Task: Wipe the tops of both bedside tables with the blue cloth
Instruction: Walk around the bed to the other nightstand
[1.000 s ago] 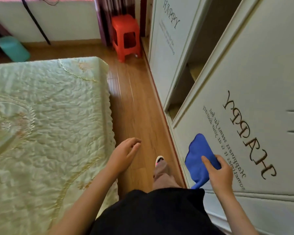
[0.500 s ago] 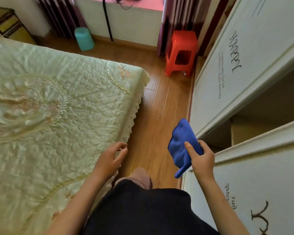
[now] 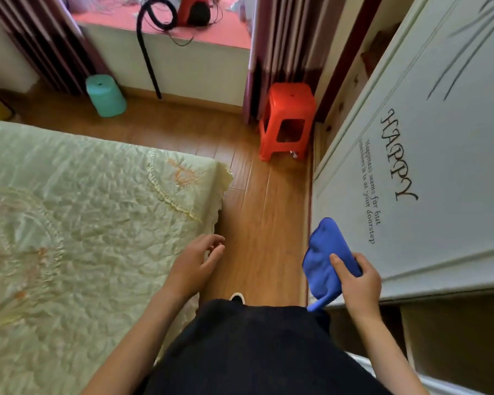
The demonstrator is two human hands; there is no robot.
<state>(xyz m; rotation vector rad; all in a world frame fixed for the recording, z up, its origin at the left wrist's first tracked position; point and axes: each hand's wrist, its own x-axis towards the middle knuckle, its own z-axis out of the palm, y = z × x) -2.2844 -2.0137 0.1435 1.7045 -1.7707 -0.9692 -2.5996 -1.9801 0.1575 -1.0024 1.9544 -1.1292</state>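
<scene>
Only readable text sits on the white wardrobe door (image 3: 439, 166) at right: large dark script "HAPPY" running down the panel. Beside it, two smaller lines in the same script; the outer one reads "Happiness seems far but", the inner one ends in "is at your doorstep", with its first word too small to make out. No other labels, brands or numbers legible anywhere in the head view.
</scene>
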